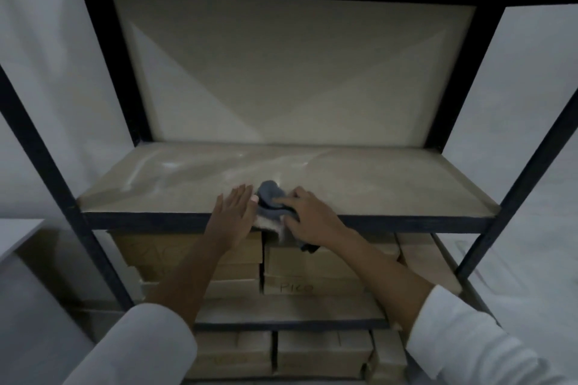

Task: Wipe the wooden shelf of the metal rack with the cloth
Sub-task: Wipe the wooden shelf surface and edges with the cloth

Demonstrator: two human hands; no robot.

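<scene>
Cloth (271, 201), grey, bunched at the front edge of the wooden shelf (375, 184), partly draped over it. It is gripped by the right hand (308, 216). Left hand (233, 212) is laid flat, fingers straight, just beside the cloth.

Dim, soft view (edges bowed); faint glare

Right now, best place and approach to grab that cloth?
Probably the bunched grey hump of the cloth, taken from above. It sits raised on the wooden shelf near the front edge, while the lower part drapes over the edge under the right hand. The left hand lies flat beside it.
</scene>
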